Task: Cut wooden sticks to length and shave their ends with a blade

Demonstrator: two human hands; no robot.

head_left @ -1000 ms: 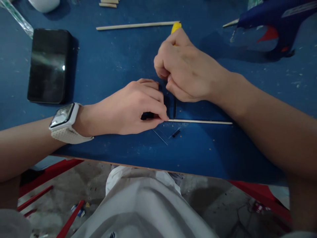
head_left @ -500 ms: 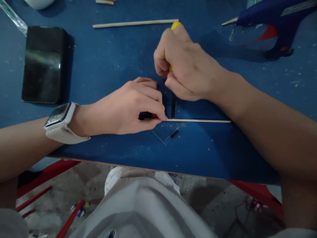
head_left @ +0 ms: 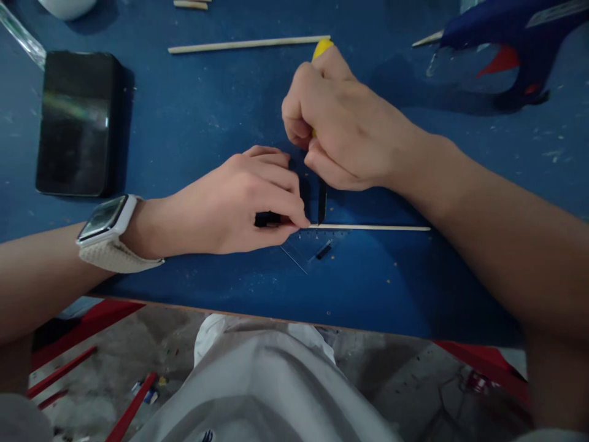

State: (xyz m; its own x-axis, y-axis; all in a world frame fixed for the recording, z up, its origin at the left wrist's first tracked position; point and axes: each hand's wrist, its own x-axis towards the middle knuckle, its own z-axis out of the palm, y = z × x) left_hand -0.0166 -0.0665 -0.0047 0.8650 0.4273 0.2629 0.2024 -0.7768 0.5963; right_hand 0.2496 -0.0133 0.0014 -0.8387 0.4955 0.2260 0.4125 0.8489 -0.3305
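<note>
My left hand (head_left: 243, 202) is closed in a pinch on a thin wooden stick (head_left: 377, 228) lying across the blue tabletop. A clear ruler or set square (head_left: 338, 233) with dark markings lies flat by the stick, partly under my left fingertips. My right hand (head_left: 354, 126) is wrapped round the yellow handle of a utility knife (head_left: 323, 202). Its dark blade points down, and the tip meets the stick just right of my left fingers. Most of the handle is hidden in my fist.
A longer wooden stick (head_left: 248, 45) lies beyond my hands, with short stick pieces (head_left: 191, 4) at the top edge. A blue glue gun (head_left: 488, 31) with a red trigger is at the upper right. A black box (head_left: 73, 123) sits at the left. The table's front edge (head_left: 276, 319) is close to my body.
Both hands, the knife and the stick keep nearly the same positions. The whole view has shifted slightly, and the blade tip still touches the stick.
</note>
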